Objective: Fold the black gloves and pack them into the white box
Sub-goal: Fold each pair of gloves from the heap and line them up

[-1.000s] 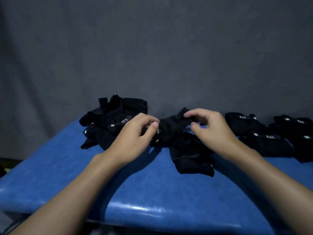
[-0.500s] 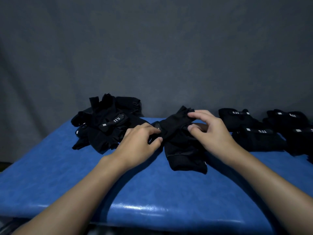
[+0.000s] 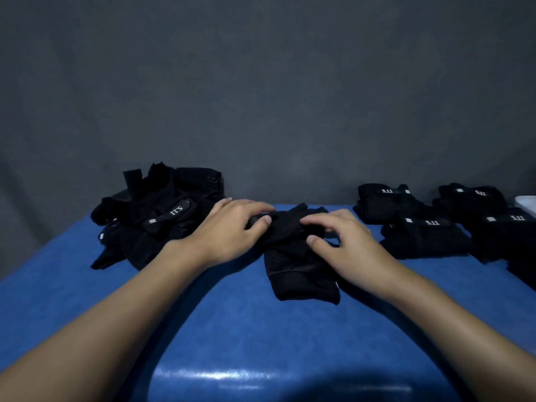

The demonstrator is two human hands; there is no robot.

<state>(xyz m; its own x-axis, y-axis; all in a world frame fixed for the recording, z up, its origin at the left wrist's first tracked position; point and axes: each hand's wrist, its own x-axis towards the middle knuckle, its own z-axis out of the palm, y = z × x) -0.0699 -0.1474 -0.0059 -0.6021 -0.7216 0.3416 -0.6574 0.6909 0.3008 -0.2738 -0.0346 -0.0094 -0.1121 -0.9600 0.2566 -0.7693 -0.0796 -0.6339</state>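
A black glove (image 3: 298, 265) lies in the middle of the blue table (image 3: 232, 329), its cuff toward me and its finger end folded over. My left hand (image 3: 229, 230) rests on the glove's far left part, thumb and fingers pinching the fabric. My right hand (image 3: 345, 242) holds the right side of the fold with curled fingers and thumb. A loose heap of black gloves (image 3: 153, 216) sits at the left. Folded black gloves (image 3: 420, 224) lie in rows at the right. A sliver of the white box (image 3: 526, 203) shows at the right edge.
A dark grey cloth backdrop (image 3: 261, 97) hangs behind the table. The table's front edge (image 3: 232, 378) is close to me and shines under the light. Bare blue surface lies in front of the glove and between my forearms.
Both hands moved closer together on the glove, and its finger end was folded down and flattened. The view shifted slightly, so the white box edge now shows at the right.
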